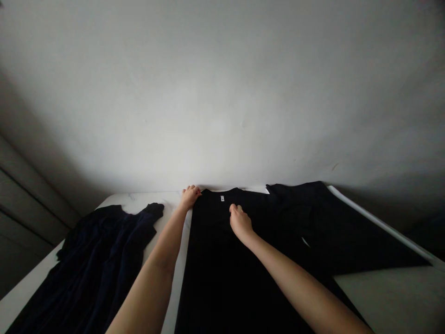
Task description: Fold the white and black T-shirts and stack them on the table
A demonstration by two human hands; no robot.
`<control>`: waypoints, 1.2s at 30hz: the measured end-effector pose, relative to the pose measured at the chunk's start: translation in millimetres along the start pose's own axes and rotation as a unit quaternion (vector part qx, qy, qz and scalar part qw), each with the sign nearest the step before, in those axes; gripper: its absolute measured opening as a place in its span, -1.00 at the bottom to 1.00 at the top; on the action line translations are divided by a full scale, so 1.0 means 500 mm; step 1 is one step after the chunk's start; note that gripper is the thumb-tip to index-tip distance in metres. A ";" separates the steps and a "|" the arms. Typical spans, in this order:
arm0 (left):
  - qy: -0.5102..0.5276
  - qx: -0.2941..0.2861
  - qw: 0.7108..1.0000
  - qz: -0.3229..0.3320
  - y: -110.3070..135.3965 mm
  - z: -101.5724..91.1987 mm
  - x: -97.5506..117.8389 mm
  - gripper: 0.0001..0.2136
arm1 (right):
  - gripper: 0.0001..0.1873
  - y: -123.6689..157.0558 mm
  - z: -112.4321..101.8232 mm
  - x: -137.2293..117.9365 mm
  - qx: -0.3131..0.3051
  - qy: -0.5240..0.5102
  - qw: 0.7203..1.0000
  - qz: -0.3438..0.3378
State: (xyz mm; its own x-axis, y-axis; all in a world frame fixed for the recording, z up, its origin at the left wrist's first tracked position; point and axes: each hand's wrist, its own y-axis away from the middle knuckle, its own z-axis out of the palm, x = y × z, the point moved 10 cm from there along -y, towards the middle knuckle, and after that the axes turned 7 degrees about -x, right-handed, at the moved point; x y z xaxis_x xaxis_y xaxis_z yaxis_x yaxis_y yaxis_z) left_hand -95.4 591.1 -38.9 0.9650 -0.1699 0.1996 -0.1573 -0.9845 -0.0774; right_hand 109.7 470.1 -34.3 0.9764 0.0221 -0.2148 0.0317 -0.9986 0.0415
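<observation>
Behind the white table (pixel 137 198) rose a grey wall (pixel 215 102). Your black garment (pixel 222 260) lay spread on it, neckline toward the wall, a white label (pixel 222 198) showing; a navy garment (pixel 104 250) lay rumpled to its left. Your left hand (pixel 190 196) appeared to pinch its upper left corner; your right hand (pixel 241 221) was curled below the label, whether gripping cloth you couldn't tell. You seemed to be straightening the fabric, which called next for a light, even hold.

White label (pixel 222 198) on black garment (pixel 215 260), print illegible
</observation>
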 end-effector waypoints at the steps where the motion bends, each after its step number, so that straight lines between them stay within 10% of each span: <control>1: -0.005 0.007 1.000 -0.005 0.006 -0.003 0.007 -0.84 | -0.66 0.005 -0.008 -0.008 0.013 0.015 1.000 -0.005; 5: -0.024 0.082 0.996 -0.032 0.049 -0.021 0.047 -0.71 | -0.61 0.031 -0.027 -0.100 0.092 0.018 0.986 -0.136; 9: -0.027 0.072 0.996 0.048 0.094 0.018 0.104 -0.60 | -0.49 0.017 0.050 -0.155 -0.003 -0.011 0.982 -0.191; 20: 0.005 -0.024 0.999 -0.034 0.157 0.055 0.090 -0.42 | -0.35 0.053 0.067 -0.055 -0.024 0.008 0.995 -0.093; 36: -0.151 -0.069 0.971 0.174 0.680 0.069 0.235 -0.47 | -0.22 0.513 0.126 -0.180 -0.049 -0.027 0.888 -0.457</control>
State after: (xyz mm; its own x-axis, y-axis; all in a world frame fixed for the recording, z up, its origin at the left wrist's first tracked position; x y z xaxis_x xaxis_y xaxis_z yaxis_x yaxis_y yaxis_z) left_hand -28.1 237.9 -75.5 0.8623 -0.4939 -0.1121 -0.4919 -0.8694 0.0470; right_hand 16.7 208.8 -65.9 0.5222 0.8158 -0.2484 0.8264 -0.5560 -0.0887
